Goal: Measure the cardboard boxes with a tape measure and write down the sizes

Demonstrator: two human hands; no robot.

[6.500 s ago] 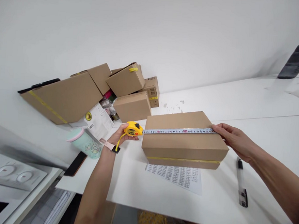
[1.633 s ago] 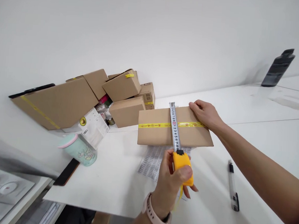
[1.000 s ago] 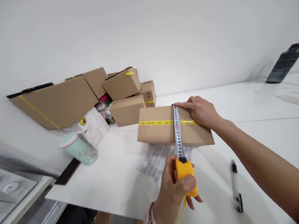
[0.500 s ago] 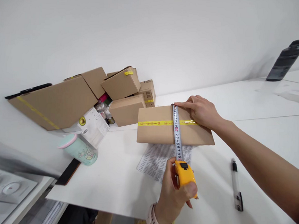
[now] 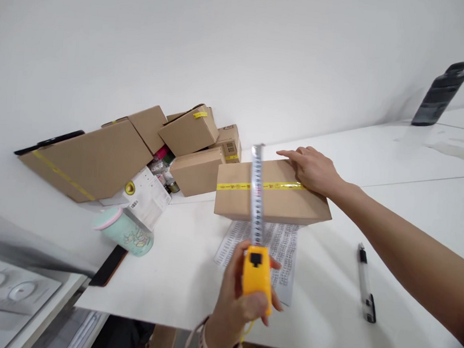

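Observation:
My left hand (image 5: 239,296), with a pale pink band on the wrist, is wrapped round a yellow tape measure (image 5: 256,274). Its metal blade (image 5: 256,197) is drawn out and passes over a taped cardboard box (image 5: 236,203), the free end reaching beyond the box's far edge. My right hand (image 5: 315,169) grips the box's right part from above, index finger stretched out past the far edge. Under the box's near side lies a sheet of printed paper (image 5: 286,276), partly hidden by the box and my left hand.
A clear pen with black ends (image 5: 365,284) lies at the right. More cardboard boxes (image 5: 198,174) are piled against the wall at the left, near a mint tumbler (image 5: 130,236) and a white package (image 5: 151,197). A dark bottle (image 5: 440,96) stands at the back right.
The tape measure has moved left with my left hand. Its blade end has come away from my right index finger and now sticks out past the box. My right hand stays on the box.

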